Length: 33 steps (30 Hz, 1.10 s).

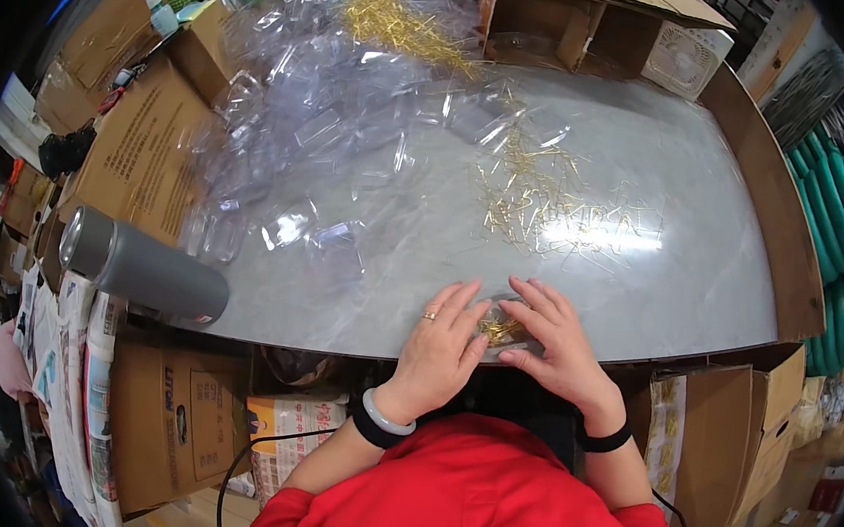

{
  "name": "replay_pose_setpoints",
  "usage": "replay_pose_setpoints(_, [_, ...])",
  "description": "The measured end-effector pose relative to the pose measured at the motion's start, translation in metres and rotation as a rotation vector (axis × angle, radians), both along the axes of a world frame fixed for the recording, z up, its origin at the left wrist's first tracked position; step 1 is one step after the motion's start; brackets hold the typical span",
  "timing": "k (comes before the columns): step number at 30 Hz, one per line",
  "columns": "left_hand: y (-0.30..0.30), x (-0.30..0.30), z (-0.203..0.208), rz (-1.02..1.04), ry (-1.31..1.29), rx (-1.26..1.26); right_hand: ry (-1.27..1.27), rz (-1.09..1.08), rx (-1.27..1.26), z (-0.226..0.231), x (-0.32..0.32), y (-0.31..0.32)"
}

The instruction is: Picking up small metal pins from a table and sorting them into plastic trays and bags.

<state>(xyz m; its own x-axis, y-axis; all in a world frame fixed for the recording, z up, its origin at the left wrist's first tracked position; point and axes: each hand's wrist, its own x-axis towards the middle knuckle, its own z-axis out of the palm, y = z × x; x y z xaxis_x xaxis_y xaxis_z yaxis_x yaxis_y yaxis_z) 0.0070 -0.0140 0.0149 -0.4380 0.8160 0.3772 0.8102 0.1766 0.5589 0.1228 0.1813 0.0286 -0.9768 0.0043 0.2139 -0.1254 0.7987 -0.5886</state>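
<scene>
So there's a little clear plastic case (510, 334) with gold strands (496, 325) in it, right by the near edge of the grey tabletop (707, 163). Both hands are on it, left (441, 335) and right (557, 351), fingers and thumbs curled around to grasp it from either side. Just past that there's a loose scatter of gold bits (532, 208), then a big heap of clear plastic packaging (320, 104) off to the left, and a grey bottle (160, 271) lying near the left edge.
</scene>
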Motion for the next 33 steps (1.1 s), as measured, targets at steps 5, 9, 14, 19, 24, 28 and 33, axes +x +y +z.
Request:
replay_pose_setpoints(5, [0.0, 0.001, 0.004, 0.005, -0.098, 0.015, 0.163, -0.244, -0.335, -0.011, 0.002, -0.019])
replay_pose_setpoints(9, [0.008, 0.003, 0.007, -0.109, -0.115, 0.04, 0.234, -0.442, -0.204, -0.017, 0.001, -0.03])
replay_pose_setpoints(14, [0.013, 0.003, -0.002, -0.064, -0.017, -0.004, 0.197, -0.408, -0.283, -0.012, 0.003, -0.023])
replay_pose_setpoints(19, [0.014, 0.006, 0.001, -0.032, -0.009, 0.026, 0.214, -0.399, -0.01, -0.003, 0.006, -0.009])
replay_pose_setpoints(24, [0.019, 0.008, -0.007, 0.032, 0.063, 0.006, 0.242, -0.424, -0.218, -0.006, 0.004, -0.012])
replay_pose_setpoints(28, [0.018, 0.009, -0.002, 0.024, 0.058, 0.008, 0.335, -0.48, -0.134, -0.008, 0.002, -0.013])
replay_pose_setpoints(33, [0.02, 0.012, -0.003, 0.052, -0.002, 0.041, 0.363, -0.374, -0.022, -0.005, -0.001, -0.008])
